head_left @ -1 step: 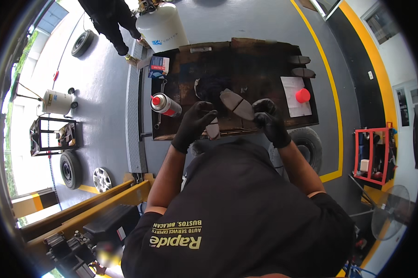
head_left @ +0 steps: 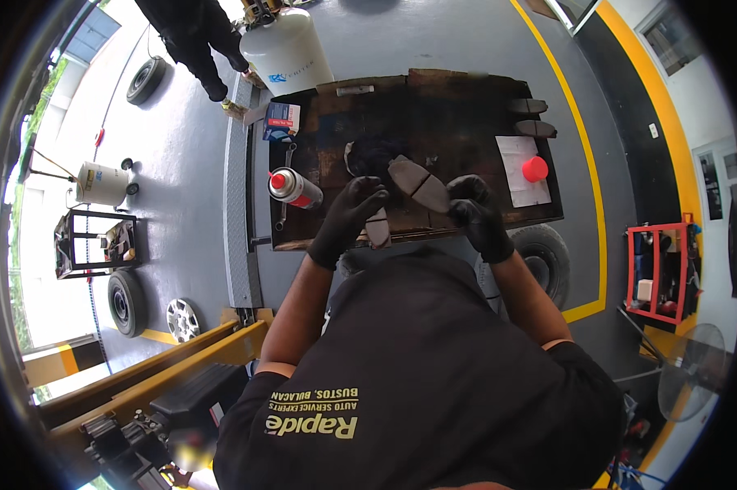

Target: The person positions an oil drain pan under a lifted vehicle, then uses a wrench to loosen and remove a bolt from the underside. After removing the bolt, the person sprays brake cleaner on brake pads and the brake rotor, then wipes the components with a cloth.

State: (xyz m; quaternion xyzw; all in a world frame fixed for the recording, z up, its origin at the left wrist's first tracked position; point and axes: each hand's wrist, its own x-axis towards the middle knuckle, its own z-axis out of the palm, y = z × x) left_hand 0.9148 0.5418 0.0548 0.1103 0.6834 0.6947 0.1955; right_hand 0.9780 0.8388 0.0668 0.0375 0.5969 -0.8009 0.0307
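Observation:
Both my hands wear black gloves above a dark, stained work table (head_left: pixel 458 90). Pinched at one end by my right hand (head_left: pixel 476 216) is a grey brake pad (head_left: pixel 418 184), its slotted face turned up. My left hand (head_left: pixel 348 214) is bent, thumb and forefinger apart, with nothing visible between them. Just beneath it, at the table's near edge, lies another brake pad (head_left: pixel 377 232), partly covered by the hand. Two more brake pads, one (head_left: pixel 528 106) behind the other (head_left: pixel 537 129), rest at the far right. A dark crumpled cloth (head_left: pixel 375 153) lies beyond my hands.
Left on the table are a red-capped spray can (head_left: pixel 296 189), a wrench (head_left: pixel 290 153) and a small blue-red box (head_left: pixel 281 121). A red round-capped thing (head_left: pixel 535 169) stands on white paper (head_left: pixel 515 155). Beyond are a white tank (head_left: pixel 285 49) and a person's legs (head_left: pixel 197 53).

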